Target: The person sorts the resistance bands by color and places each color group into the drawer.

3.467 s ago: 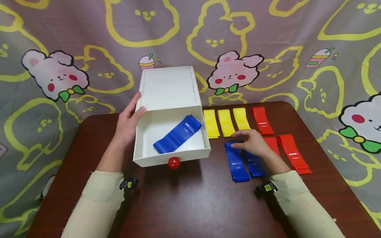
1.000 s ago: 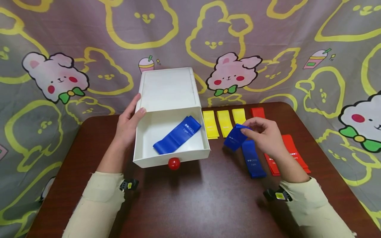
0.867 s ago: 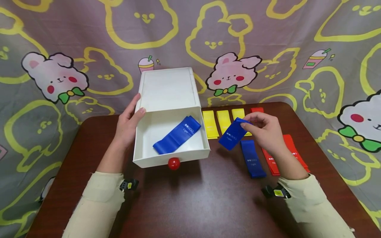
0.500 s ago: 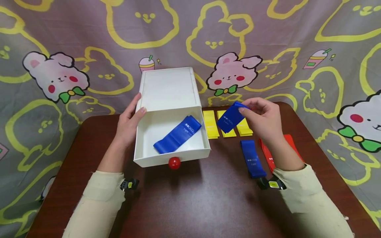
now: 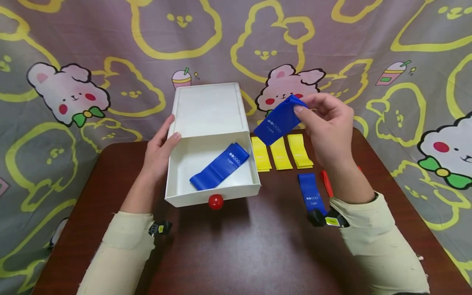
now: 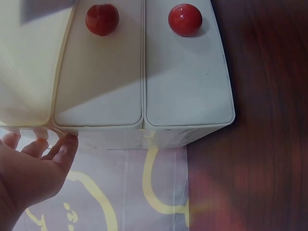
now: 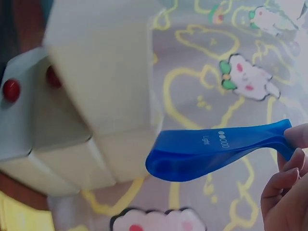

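Observation:
My right hand pinches a folded blue resistance band marked "Light" by one end, raised above the yellow bands. In the right wrist view that blue band hangs as a flat loop from the fingertips, beside the white cabinet. My left hand lies against the left side of the white drawer cabinet. Its fingers touch the cabinet's side. The top drawer is pulled out, showing its red knob. Another blue band lies slantwise inside it.
Several yellow bands lie in a row right of the cabinet. A third blue band lies nearer, partly behind the right wrist camera. A red band shows beside my right forearm. Two lower drawers with red knobs are closed. A patterned curtain hangs behind.
My right hand has picked up a blue band from the table and lifted it, up and slightly left. The left hand, cabinet and drawer have stayed put.

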